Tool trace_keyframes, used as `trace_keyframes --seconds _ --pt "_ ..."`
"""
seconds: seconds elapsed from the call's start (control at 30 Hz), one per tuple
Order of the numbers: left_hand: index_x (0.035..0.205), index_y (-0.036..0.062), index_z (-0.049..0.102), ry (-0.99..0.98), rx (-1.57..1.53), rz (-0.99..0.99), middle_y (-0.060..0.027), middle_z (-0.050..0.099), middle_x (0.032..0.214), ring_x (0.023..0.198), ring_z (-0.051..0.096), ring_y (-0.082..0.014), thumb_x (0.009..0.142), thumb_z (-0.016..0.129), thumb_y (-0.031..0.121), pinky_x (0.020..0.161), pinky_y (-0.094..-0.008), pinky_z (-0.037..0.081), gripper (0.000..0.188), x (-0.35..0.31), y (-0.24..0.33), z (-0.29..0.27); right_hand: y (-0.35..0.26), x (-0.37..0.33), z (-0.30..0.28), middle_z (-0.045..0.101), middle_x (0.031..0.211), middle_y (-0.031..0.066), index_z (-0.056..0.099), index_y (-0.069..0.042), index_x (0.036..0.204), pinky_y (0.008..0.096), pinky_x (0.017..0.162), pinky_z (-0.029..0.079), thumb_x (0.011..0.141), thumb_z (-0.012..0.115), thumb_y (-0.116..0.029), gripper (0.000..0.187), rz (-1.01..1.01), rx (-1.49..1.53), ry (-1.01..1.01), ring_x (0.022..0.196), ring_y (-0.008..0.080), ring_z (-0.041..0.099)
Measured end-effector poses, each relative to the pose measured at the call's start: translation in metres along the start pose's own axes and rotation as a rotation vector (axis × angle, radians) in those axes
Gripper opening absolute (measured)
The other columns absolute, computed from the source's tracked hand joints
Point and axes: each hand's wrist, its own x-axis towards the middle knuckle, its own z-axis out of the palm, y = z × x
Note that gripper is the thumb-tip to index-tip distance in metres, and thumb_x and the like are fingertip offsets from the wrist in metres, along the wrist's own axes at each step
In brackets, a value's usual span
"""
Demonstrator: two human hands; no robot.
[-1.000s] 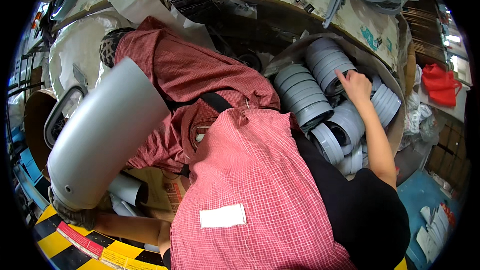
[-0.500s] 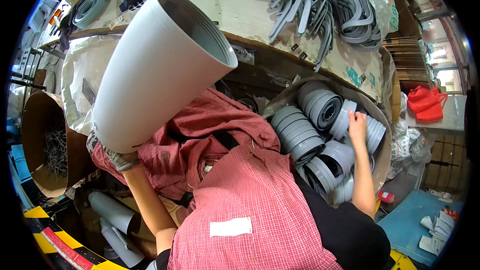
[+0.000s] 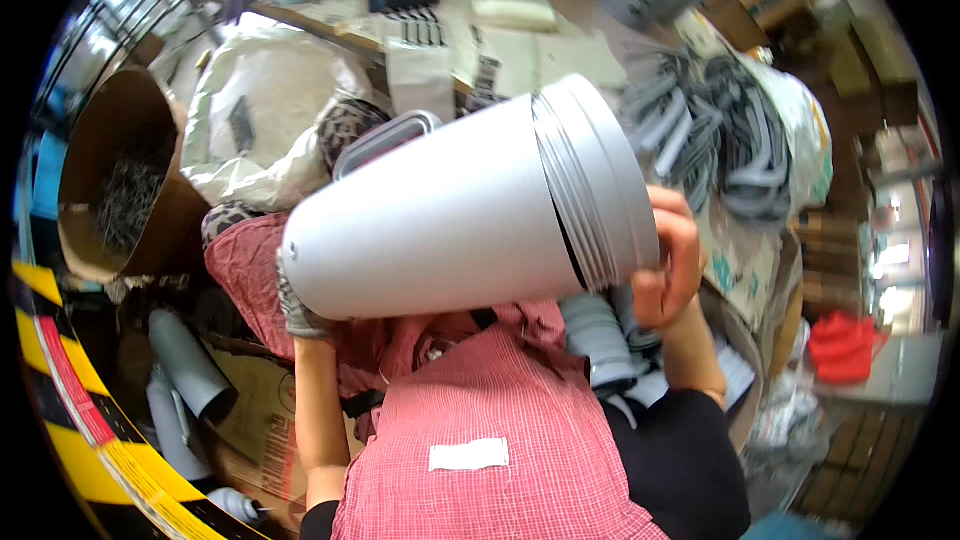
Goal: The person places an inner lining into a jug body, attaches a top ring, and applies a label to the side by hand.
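Cluttered workbench [image 3: 726, 242] behind smooth grey rib-necked vessel [image 3: 450, 220], in cupped left hand [image 3: 296, 298] and half-curled right hand [image 3: 672, 258]

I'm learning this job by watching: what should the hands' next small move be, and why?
Probably turn the ridged grey ring with the right hand while the gloved left hand steadies the grey shell. The right hand is at the ring's outer edge, and ridges and a dark gap show at the shell's mouth, suggesting it isn't fully seated.
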Motion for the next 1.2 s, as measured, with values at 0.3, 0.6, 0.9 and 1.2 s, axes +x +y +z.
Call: trace_keyframes --seconds 0.3,0.6,0.9,1.2 --pt "0.126 0.0014 0.058 0.046 -0.537 -0.556 -0.0157 0.059 0.127 0.118 0.055 -0.0293 0.093 0.06 0.025 0.1 -0.0409 0.044 0.041 -0.003 0.034 -0.012 0.031 -0.004 0.035 0.054 0.123 0.0229 0.047 -0.014 0.146 0.0546 0.092 0.051 0.104 0.043 -0.048 0.054 -0.153 -0.022 0.068 0.108 0.0339 0.059" --pt "0.116 0.0057 0.059 0.455 -0.257 -0.484 -0.0126 0.057 0.121 0.119 0.055 -0.0273 0.098 0.054 0.031 0.102 -0.0427 0.045 0.031 0.04 0.043 -0.082 0.051 -0.01 0.084 0.059 0.115 0.0166 0.054 0.012 0.132 0.0362 0.091 0.044 0.107 0.041 -0.028 0.049 0.387 0.18 0.309 0.1 0.0255 0.055" --pt "0.129 0.0063 0.046 0.449 -0.54 0.103 -0.0201 0.05 0.127 0.12 0.055 -0.0483 0.099 0.051 0.04 0.102 -0.0608 0.048 0.045 0.088 0.061 -0.224 0.097 -0.012 0.154 0.067 0.115 0.0077 0.065 0.005 0.119 0.0287 0.092 0.048 0.109 0.044 -0.042 0.052 1.364 1.034 -0.359 0.102 0.0139 0.059" --pt "0.141 -0.0003 0.051 -0.089 -0.4 -0.128 -0.0249 0.053 0.142 0.127 0.054 -0.0386 0.094 0.056 0.04 0.11 -0.051 0.038 0.063 0.154 0.06 -0.273 0.224 0.012 -0.039 0.068 0.099 0.0134 0.073 -0.01 0.11 0.041 0.081 0.054 0.094 0.062 -0.02 0.022 0.4 -0.747 0.033 0.092 0.0281 0.066"
